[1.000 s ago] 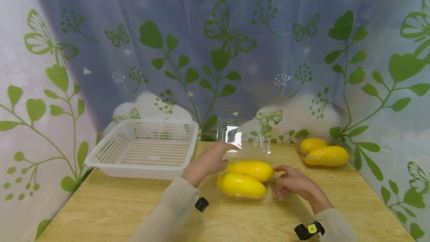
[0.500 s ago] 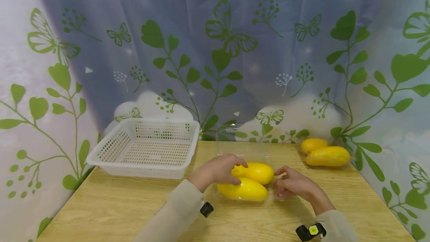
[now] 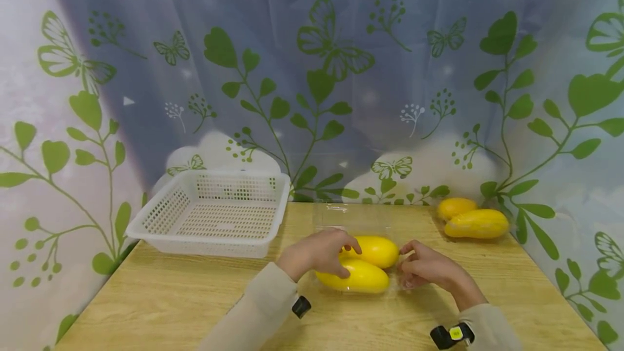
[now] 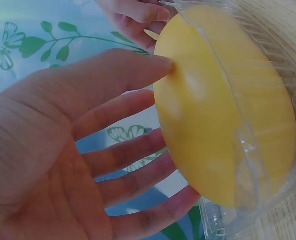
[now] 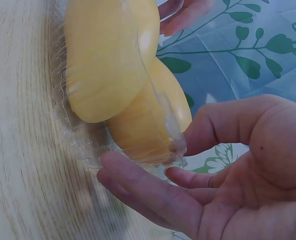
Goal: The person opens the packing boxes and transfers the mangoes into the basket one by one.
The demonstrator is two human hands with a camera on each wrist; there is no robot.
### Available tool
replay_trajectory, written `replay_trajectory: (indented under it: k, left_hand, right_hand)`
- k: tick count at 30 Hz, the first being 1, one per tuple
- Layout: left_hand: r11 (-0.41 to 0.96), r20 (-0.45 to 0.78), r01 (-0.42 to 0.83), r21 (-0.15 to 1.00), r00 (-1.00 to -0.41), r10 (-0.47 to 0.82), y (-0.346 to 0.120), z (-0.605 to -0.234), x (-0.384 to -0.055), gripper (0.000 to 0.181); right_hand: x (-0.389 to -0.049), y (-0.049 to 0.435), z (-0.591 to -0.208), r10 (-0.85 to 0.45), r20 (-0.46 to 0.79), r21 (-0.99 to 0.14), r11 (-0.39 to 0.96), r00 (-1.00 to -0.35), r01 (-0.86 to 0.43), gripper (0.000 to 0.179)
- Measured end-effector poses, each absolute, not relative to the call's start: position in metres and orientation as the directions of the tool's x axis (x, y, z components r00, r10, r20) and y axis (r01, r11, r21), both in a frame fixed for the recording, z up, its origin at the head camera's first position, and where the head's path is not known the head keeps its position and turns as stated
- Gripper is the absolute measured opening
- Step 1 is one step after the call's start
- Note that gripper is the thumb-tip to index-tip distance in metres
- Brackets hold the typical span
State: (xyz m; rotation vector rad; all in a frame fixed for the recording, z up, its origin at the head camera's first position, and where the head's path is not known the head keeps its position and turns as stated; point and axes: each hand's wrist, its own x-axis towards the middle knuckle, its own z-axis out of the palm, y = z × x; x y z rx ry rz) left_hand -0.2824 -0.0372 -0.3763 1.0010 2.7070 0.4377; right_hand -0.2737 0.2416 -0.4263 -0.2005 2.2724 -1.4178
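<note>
On the wood-grain table (image 3: 170,297): a near yellow fruit (image 3: 361,280) and a far yellow fruit (image 3: 379,252) lie against each other in a clear plastic container (image 5: 90,155), a transparent panel (image 3: 351,216) just behind them.
Left hand: the person's left hand (image 3: 319,253) rests over the pair, thumb and fingers spread wide, fingertips on the yellow skin.
Right hand: the right hand (image 3: 431,270) pinches the container's rim at its right end, fingers bent close together.
Fruit: smooth, glossy and rounded, probably firm, fairly heavy and a little slippery; best held around the middle with a broad, gentle grasp.
Container: thin and see-through, likely light, springy and prone to crease or crack; best supported beneath its base, since the rim may flex under the load.
Either side: a white basket (image 3: 263,249) at left, another yellow pair (image 3: 476,225) at right.
</note>
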Motion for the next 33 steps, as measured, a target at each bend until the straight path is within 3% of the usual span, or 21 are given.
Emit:
replay_trajectory:
  k: [33]
  left_hand:
    - [0.815,-0.227,0.548,0.189,-0.783,0.579,-0.024,-0.375,-0.280,0.053]
  right_hand:
    - [-0.271,0.239,-0.426,-0.326,-0.270,-0.875,0.476,-0.906,0.090,0.050]
